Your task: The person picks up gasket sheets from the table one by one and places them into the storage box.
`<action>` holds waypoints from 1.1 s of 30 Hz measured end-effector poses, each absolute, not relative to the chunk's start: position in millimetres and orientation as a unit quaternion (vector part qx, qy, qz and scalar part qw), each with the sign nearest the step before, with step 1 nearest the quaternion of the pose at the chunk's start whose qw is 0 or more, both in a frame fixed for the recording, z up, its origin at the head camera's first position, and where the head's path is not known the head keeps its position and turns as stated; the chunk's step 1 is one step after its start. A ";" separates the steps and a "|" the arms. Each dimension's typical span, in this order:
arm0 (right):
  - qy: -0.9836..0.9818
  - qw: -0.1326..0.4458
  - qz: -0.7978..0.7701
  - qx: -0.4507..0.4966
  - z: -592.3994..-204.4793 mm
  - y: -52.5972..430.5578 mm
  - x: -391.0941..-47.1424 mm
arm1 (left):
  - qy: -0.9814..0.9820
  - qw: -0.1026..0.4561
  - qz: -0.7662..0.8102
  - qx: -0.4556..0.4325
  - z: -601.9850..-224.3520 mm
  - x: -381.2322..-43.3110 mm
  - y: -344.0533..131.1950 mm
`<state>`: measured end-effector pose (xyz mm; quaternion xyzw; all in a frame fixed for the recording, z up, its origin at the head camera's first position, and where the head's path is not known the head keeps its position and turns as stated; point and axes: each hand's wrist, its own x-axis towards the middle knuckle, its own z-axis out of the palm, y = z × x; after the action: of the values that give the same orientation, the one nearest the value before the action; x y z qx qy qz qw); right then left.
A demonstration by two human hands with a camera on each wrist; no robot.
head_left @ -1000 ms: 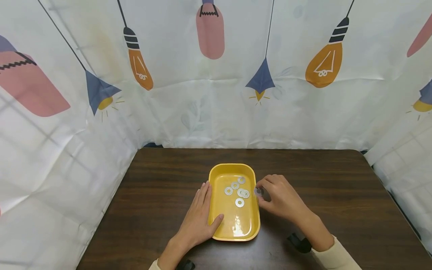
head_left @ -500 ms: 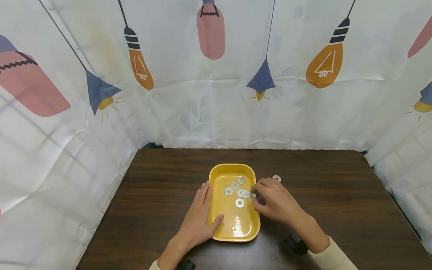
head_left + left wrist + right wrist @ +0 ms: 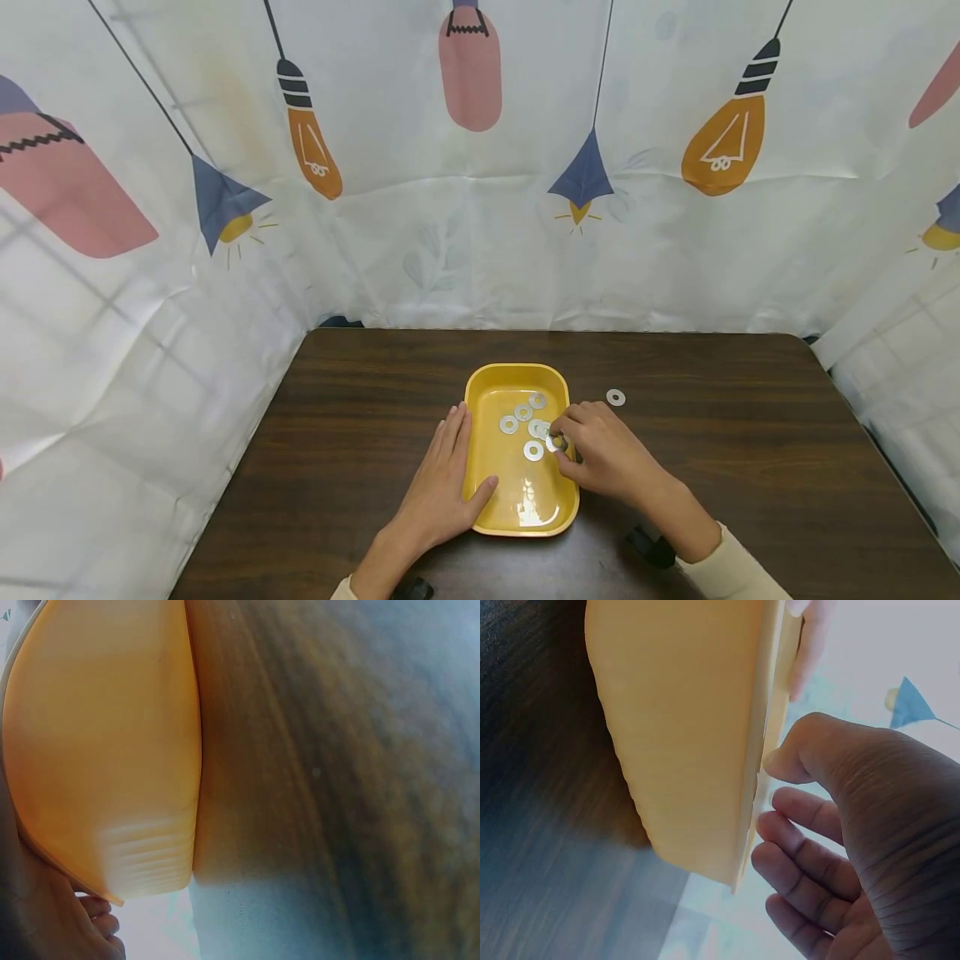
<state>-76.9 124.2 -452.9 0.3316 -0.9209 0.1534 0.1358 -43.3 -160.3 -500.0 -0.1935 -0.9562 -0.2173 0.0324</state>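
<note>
A yellow tray (image 3: 517, 500) lies on the dark wooden table, with several flat silver washers (image 3: 533, 451) spread over its floor. My left hand (image 3: 438, 487) rests along the tray's left rim, fingers straight and thumb reaching over the near left edge. Above the right part of the tray, my right hand (image 3: 611, 458) pinches a washer (image 3: 553, 442) between thumb and fingertips, close beside the overlapping washers. In the right wrist view the thumb and curled fingers of the right hand (image 3: 840, 825) reach over the tray's side wall (image 3: 682, 735), and the washer is hidden there.
One more washer (image 3: 616, 397) lies on the table (image 3: 705, 392) to the right of the tray. A white curtain (image 3: 480, 250) printed with lamps hangs behind the table and along its sides. A dark wrist device (image 3: 651, 547) shows by the right forearm.
My right hand has moved left and slightly nearer, from the tray's right rim to over its inside, carrying the washer. The washer on the table has come into sight. The left hand has stayed still.
</note>
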 end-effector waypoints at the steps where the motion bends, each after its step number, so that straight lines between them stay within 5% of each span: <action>1: -0.922 0.131 0.155 0.329 -452.8 124.3 -76.6 | -0.956 0.032 -0.218 -0.193 -500.0 -43.4 -160.2; 33: -0.938 0.153 0.193 0.243 -448.6 168.1 -85.5 | -0.956 0.034 -0.224 -0.188 -500.1 -41.8 -159.9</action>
<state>-85.5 168.1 -448.6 0.2431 -0.9382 0.1929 0.1533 -41.8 -159.9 -500.1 -0.1876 -0.9558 -0.2237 0.0338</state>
